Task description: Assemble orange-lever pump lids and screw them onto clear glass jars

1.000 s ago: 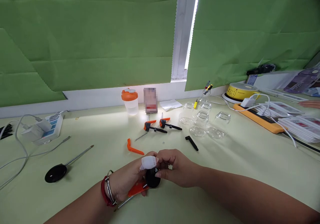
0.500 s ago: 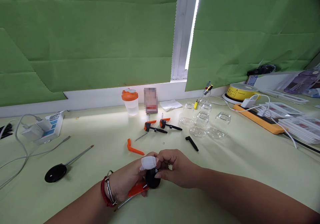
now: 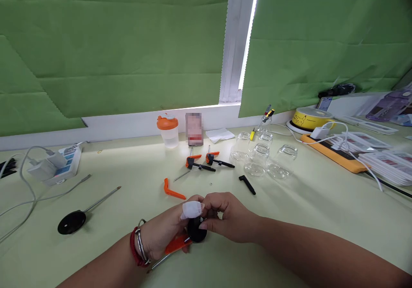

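My left hand (image 3: 170, 228), its thumb wrapped in white tape, is closed round a black round part (image 3: 197, 232) joined to an orange handle (image 3: 176, 244). A metal rod (image 3: 161, 262) sticks out below that hand. The fingertips of my right hand (image 3: 228, 215) pinch the upper edge of the black part, where a small metal piece shows. Beyond my hands lie an orange lever (image 3: 174, 192), a black lever (image 3: 247, 185), a tiny nut (image 3: 210, 183) and two orange-and-black assemblies (image 3: 199, 165) (image 3: 219, 162). At the left rests a black disc (image 3: 72, 222) with a metal rod.
Several glass jars (image 3: 256, 161) stand right of centre, one holding tools. An orange-lidded cup (image 3: 168, 132), a small box (image 3: 194, 130) and white paper (image 3: 220, 134) are at the back. Power strips (image 3: 69, 163) (image 3: 337, 153) with cables lie on both sides.
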`<move>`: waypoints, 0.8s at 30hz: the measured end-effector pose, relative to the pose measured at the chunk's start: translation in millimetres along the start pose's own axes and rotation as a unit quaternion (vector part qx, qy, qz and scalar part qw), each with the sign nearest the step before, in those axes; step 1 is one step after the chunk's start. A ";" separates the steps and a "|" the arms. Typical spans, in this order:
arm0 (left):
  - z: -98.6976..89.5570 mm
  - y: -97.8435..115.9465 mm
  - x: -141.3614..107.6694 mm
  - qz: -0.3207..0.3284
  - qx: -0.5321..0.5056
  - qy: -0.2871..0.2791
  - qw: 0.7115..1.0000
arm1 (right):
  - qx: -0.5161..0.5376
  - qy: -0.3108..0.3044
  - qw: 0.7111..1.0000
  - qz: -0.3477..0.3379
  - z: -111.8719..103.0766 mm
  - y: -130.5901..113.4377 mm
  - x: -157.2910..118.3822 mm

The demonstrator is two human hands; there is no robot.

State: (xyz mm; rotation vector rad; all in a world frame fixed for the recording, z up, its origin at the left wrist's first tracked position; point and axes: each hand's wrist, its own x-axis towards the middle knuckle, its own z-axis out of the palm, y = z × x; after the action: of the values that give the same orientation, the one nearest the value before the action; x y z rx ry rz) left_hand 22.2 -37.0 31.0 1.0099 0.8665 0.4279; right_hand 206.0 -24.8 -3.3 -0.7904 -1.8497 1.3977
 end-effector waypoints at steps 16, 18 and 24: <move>0.7 -0.2 -0.7 0.000 0.003 0.000 1.000 | 0.044 0.005 0.999 -0.002 1.4 5.9 2.2; 1.8 -0.1 -0.9 0.000 0.002 0.003 1.000 | 0.041 0.009 0.999 -0.003 2.0 6.5 1.9; 1.7 0.7 -1.4 -0.001 0.001 -0.010 1.000 | 0.044 0.020 0.999 -0.008 3.5 4.9 0.8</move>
State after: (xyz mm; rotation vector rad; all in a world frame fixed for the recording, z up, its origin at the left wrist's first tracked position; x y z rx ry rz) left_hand 22.7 -38.6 32.6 1.0135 0.8506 0.4139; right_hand 203.0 -25.0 -8.6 -0.7523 -1.7481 1.4318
